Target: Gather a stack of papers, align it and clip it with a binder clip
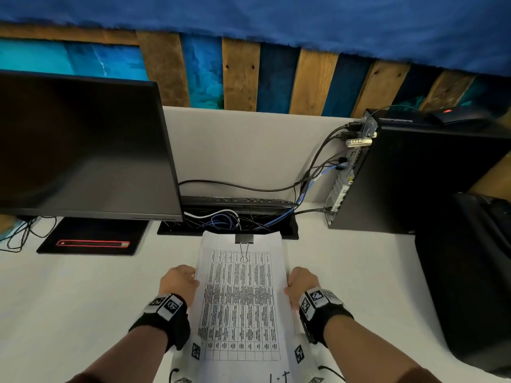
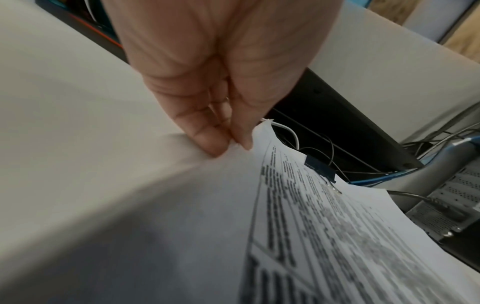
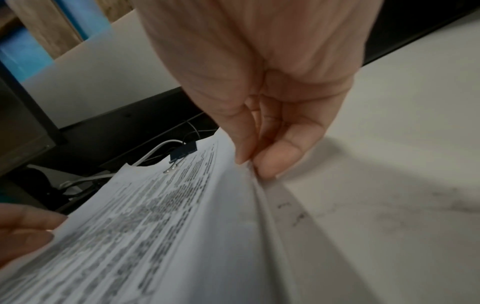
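Note:
A stack of printed papers (image 1: 240, 294) with a table on its top sheet is held over the white desk, long side running away from me. A black binder clip (image 1: 244, 239) is clamped on the middle of its far edge, wire handle folded onto the page. My left hand (image 1: 179, 280) pinches the stack's left edge between thumb and fingers (image 2: 207, 142). My right hand (image 1: 301, 283) pinches the right edge the same way (image 3: 272, 162). The clip (image 2: 320, 170) (image 3: 183, 152) shows in both wrist views, and the stack (image 2: 324, 236) (image 3: 155, 226) fills their lower parts.
A dark monitor (image 1: 83, 150) stands at the left on its black base (image 1: 94, 236). A cable tray with tangled wires (image 1: 226, 219) lies just beyond the papers. A black computer tower (image 1: 420, 172) stands at the right, a dark bag (image 1: 470, 272) in front of it.

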Motion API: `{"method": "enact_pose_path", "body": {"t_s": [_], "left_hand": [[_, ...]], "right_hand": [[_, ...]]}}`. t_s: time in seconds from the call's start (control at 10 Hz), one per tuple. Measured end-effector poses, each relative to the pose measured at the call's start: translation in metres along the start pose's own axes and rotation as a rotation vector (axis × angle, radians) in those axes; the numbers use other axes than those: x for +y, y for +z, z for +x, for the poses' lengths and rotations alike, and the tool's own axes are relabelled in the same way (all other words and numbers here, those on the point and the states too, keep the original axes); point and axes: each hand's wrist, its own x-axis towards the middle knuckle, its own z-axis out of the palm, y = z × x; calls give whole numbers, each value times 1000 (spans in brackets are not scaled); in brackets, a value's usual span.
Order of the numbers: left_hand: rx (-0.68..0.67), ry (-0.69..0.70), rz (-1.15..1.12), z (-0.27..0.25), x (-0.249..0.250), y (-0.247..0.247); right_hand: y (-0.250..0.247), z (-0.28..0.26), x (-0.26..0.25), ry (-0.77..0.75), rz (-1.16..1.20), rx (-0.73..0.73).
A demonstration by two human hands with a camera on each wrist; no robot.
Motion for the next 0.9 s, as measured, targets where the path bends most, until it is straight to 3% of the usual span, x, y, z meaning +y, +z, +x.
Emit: {"method": "enact_pose_path", "body": {"t_s": [0.2,0.5,0.7,0.9], "left_hand": [[23,22,67,3,-2,2],[-87,59,226,-2,5,-1],[-109,51,283,0,6,-7],[-67,218,310,-3,24,-25]], "right_hand": [[-4,-1,-9,57,-159,-42],[-11,-4,-12,74,-56,-172],[-23,-5,-6,16,-130,-201],[-49,-22,-8,6,-127,-241]]}}
